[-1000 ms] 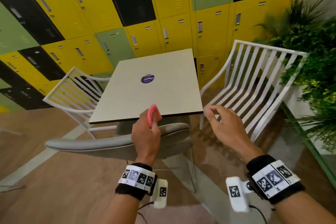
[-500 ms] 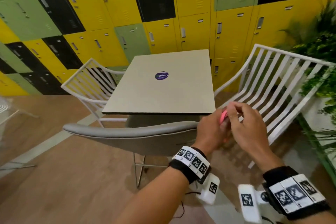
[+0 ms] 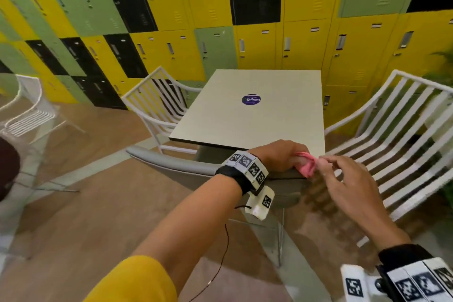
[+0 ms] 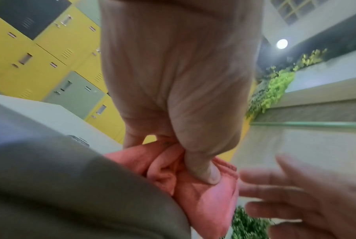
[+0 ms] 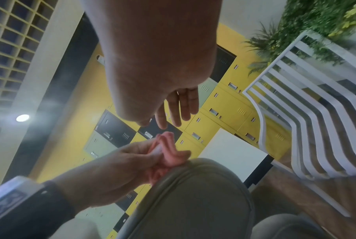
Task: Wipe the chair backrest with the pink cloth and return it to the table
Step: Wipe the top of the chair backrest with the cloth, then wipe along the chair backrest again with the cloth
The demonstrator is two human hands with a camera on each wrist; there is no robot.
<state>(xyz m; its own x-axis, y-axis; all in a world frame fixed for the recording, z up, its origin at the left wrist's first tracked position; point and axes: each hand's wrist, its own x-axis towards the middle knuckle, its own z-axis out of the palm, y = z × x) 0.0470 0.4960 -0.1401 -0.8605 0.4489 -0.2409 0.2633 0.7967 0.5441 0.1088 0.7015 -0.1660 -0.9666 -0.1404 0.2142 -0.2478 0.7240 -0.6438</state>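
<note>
The pink cloth (image 3: 306, 168) is bunched against the right end of the grey chair backrest (image 3: 176, 167). My left hand (image 3: 291, 157) grips it there. In the left wrist view the thumb (image 4: 203, 171) presses into the cloth (image 4: 203, 202) beside the backrest (image 4: 70, 194). My right hand (image 3: 340, 171) hovers just right of the cloth with fingers spread. The right wrist view shows its fingers (image 5: 179, 111) straight and a small gap above the cloth (image 5: 170, 153). The beige table (image 3: 245, 125) stands behind the backrest.
A purple sticker (image 3: 251, 100) marks the table top. White slatted chairs stand to the right (image 3: 392, 154) and left (image 3: 157, 100) of the table, and a wire chair (image 3: 29, 110) at far left. Lockers (image 3: 245, 32) fill the back wall; plants (image 3: 441, 64) sit at right.
My left hand has slid the cloth from the middle of the backrest top to its right end. My right hand came in to the cloth and now has its fingers spread beside it.
</note>
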